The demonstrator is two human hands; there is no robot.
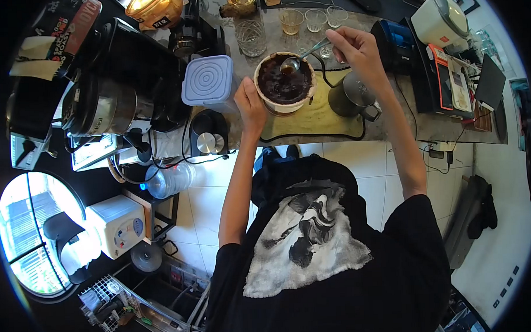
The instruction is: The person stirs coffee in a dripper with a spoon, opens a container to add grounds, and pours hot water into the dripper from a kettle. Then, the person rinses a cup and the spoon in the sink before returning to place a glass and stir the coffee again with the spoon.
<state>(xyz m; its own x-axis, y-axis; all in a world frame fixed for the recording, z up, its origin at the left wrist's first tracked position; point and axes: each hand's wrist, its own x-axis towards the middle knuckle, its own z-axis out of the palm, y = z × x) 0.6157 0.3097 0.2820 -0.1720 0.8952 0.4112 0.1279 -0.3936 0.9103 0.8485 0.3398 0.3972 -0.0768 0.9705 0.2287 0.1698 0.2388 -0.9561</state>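
Observation:
A round, pale-rimmed container point(268, 85) filled with dark wet coffee grounds stands on a yellow cloth point(328, 120). My left hand point(251, 107) is closed against its left side. Above and to the right, my right hand point(355, 50) pinches the handle of a metal spoon point(311, 51), whose bowl rests at the surface of the dark contents. Just right of the container is a metal pitcher point(348, 96) with its handle toward the lower right. A lidded plastic box point(208, 80) sits left of my left hand.
Several small glasses point(316, 20) and a larger cut glass point(250, 38) stand behind the container. A black cable crosses the cloth. Coffee machines point(130, 59) fill the left, with a knobbed device point(207, 142) near the edge. A blue-black device point(394, 43) stands right.

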